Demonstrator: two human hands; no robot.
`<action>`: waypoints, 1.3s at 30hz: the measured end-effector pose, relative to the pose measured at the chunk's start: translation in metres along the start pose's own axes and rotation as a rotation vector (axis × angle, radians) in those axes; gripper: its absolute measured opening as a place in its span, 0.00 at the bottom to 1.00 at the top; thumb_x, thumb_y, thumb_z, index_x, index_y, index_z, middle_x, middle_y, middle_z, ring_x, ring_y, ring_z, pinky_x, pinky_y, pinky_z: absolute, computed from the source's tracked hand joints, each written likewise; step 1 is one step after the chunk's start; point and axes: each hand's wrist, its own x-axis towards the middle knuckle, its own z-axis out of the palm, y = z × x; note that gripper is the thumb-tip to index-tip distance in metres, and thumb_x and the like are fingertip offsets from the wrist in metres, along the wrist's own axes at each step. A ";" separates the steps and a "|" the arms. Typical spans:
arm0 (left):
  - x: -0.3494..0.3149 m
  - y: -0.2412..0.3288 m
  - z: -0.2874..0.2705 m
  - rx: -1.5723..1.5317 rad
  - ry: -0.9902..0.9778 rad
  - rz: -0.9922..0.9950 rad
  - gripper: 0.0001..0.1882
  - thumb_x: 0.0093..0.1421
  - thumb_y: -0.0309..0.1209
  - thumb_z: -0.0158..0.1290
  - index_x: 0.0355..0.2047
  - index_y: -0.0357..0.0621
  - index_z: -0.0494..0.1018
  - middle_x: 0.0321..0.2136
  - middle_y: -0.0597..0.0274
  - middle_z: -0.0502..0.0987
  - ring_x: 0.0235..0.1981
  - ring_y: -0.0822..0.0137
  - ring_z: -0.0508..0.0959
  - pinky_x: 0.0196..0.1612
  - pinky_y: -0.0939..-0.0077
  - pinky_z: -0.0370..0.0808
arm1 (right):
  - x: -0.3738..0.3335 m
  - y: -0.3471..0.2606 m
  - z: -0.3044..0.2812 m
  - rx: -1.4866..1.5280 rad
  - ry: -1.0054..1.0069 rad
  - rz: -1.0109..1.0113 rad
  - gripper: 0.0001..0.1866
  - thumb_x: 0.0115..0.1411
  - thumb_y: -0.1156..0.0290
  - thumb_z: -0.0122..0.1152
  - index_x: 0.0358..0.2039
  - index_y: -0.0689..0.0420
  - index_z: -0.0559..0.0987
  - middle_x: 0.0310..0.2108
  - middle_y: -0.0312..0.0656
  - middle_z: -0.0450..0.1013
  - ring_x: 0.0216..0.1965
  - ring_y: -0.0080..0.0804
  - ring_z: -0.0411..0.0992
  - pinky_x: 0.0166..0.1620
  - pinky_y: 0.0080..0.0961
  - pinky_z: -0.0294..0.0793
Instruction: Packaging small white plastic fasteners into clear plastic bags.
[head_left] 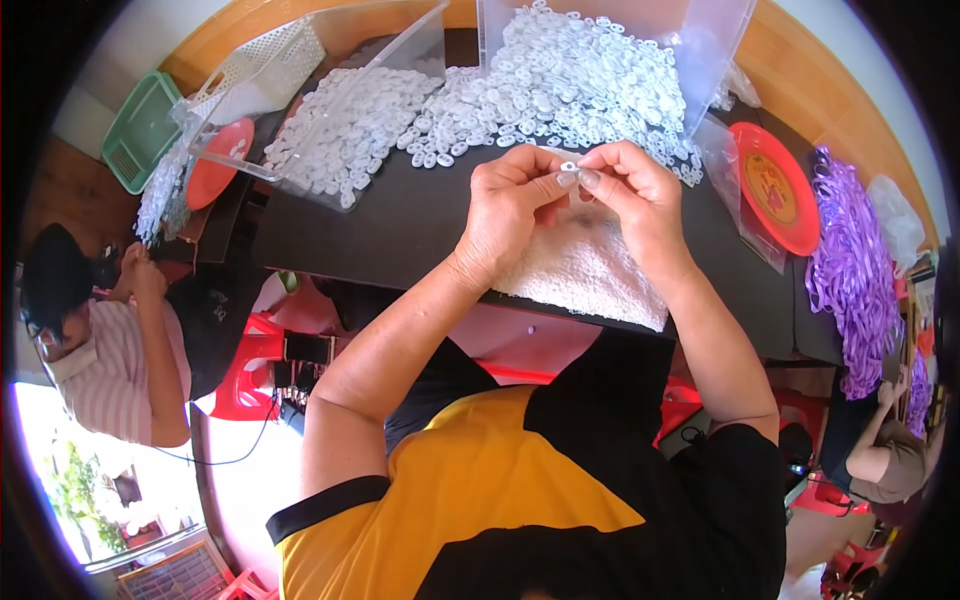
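Note:
Between the fingertips of both my hands is a small white oval piece (569, 167) with a dark opening in it. My left hand (505, 200) is closed, pinching it from the left with thumb and forefinger. From the other side my right hand (638, 190) pinches it the same way, thumbs nearly meeting. Under my hands a white towel (590, 268) lies over the table's near edge. Just beyond them spreads a large heap of similar white oval pieces (585, 85) on the dark table (400, 225). Fingers hide what lies inside my palms.
Clear plastic bins (375, 85) lie tipped at the back, pieces spilling out. A red plate (770, 190) and hanging purple ribbons (850, 275) are at right. People sit at left (115, 365) and far right (890, 455). A green basket (145, 130) stands at far left.

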 end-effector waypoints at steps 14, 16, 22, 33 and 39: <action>0.001 0.003 -0.004 0.004 -0.005 -0.060 0.05 0.61 0.27 0.52 0.30 0.38 0.73 0.19 0.67 0.72 0.15 0.80 0.65 0.16 0.86 0.57 | 0.000 -0.002 -0.001 -0.418 -0.013 -0.216 0.04 0.57 0.81 0.55 0.34 0.63 0.75 0.27 0.38 0.74 0.30 0.21 0.71 0.36 0.19 0.70; 0.002 0.000 -0.005 0.005 -0.007 -0.044 0.05 0.62 0.27 0.52 0.30 0.38 0.73 0.19 0.67 0.72 0.15 0.80 0.65 0.16 0.86 0.57 | 0.000 -0.001 -0.001 -0.401 -0.016 -0.199 0.04 0.58 0.81 0.55 0.34 0.63 0.75 0.28 0.39 0.74 0.30 0.22 0.71 0.36 0.19 0.70; 0.000 0.001 -0.003 0.032 -0.002 -0.029 0.05 0.62 0.26 0.52 0.31 0.38 0.73 0.20 0.68 0.72 0.16 0.81 0.66 0.17 0.87 0.58 | 0.000 -0.004 -0.002 -0.421 -0.025 -0.227 0.03 0.59 0.80 0.55 0.34 0.63 0.74 0.28 0.39 0.74 0.31 0.23 0.71 0.37 0.20 0.71; 0.000 -0.006 -0.005 0.124 -0.002 0.036 0.03 0.58 0.22 0.54 0.30 0.34 0.72 0.20 0.67 0.72 0.19 0.80 0.68 0.22 0.82 0.67 | 0.000 -0.002 0.000 -0.562 -0.009 -0.352 0.04 0.57 0.82 0.53 0.34 0.63 0.74 0.26 0.41 0.72 0.27 0.26 0.71 0.34 0.20 0.70; -0.002 -0.011 -0.005 0.238 0.023 0.114 0.03 0.56 0.21 0.55 0.28 0.34 0.72 0.20 0.65 0.72 0.21 0.77 0.71 0.24 0.80 0.69 | -0.001 -0.001 0.001 -0.601 0.001 -0.417 0.05 0.57 0.83 0.53 0.33 0.62 0.74 0.24 0.39 0.71 0.25 0.23 0.70 0.31 0.19 0.69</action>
